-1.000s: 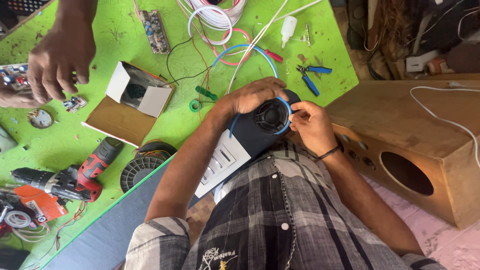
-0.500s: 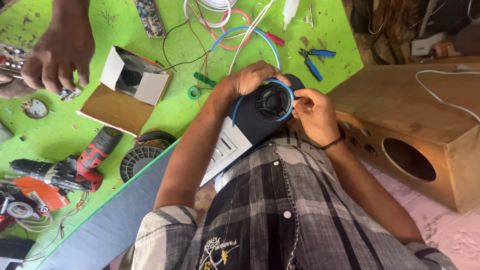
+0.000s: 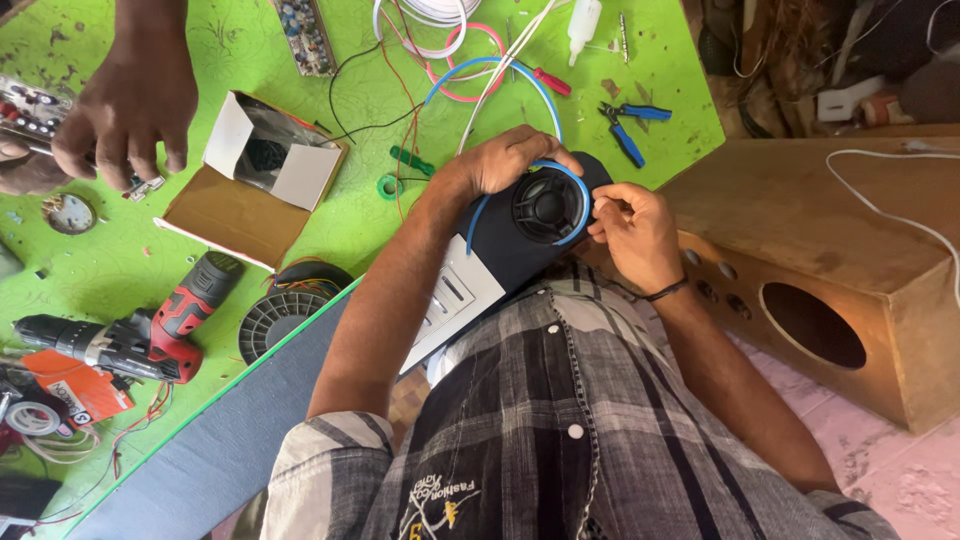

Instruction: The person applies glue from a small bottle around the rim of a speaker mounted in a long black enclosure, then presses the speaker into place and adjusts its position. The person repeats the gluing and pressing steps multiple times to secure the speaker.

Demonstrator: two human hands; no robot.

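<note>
I hold a black speaker unit with a round driver and a white panel against my chest, at the edge of a green table. My left hand grips the top of the unit, fingers over a blue tube that loops around the driver. My right hand pinches the blue tube at the driver's right rim.
Another person's hand hovers at the upper left, over the table. An open cardboard box, a red and black drill, a black fan grille, blue pliers and loose wires lie on the table. A wooden speaker cabinet stands at right.
The view has shifted slightly. My hands stay on the speaker, working the blue tube around the driver. The other person's hand has stayed at the upper left.
</note>
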